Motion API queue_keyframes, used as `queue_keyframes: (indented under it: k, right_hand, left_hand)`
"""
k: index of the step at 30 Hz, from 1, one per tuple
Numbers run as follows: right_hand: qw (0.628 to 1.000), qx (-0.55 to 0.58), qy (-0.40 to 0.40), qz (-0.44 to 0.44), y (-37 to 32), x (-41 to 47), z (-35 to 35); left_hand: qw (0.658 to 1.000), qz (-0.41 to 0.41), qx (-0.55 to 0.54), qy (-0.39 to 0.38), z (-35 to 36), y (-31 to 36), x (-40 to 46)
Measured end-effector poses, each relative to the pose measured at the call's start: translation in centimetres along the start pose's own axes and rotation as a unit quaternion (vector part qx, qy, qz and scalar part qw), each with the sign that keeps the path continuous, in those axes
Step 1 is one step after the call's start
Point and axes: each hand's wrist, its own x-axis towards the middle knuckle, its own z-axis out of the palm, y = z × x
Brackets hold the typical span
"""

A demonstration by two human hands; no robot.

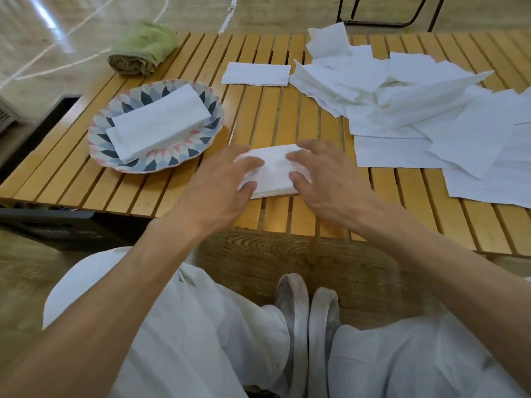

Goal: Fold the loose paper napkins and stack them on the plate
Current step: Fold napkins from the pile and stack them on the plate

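A folded white napkin (273,170) lies on the slatted wooden table near its front edge. My left hand (224,185) rests on its left end and my right hand (321,179) on its right end, fingers spread and pressing it flat. To the left stands a patterned plate (129,165) with a stack of folded napkins (158,122) on it. A heap of loose unfolded napkins (416,110) covers the right side of the table. One more folded napkin (255,73) lies alone farther back.
A rolled green towel (142,50) sits at the table's far left corner. The table's front edge (275,225) is close to my knees. A black chair frame (382,12) stands behind the table. A dark box (57,225) stands on the floor at left.
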Motion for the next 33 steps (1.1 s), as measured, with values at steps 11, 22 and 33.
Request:
queue_keyframes:
  k: [11,22,33]
  right_hand:
    - [0.997,0.030,-0.067,-0.007,0.9,0.0,-0.7]
    - [0.981,0.028,0.058,0.184,10.9,-1.8,-7.0]
    - [0.966,0.071,0.086,0.234,14.3,-1.5,-8.1]
  left_hand:
    - [0.996,0.053,0.022,-0.066,-0.2,2.0,1.5]
    - [0.991,0.091,-0.094,0.009,3.2,14.6,13.0]
    - [0.991,0.057,-0.096,0.076,7.9,19.2,18.8]
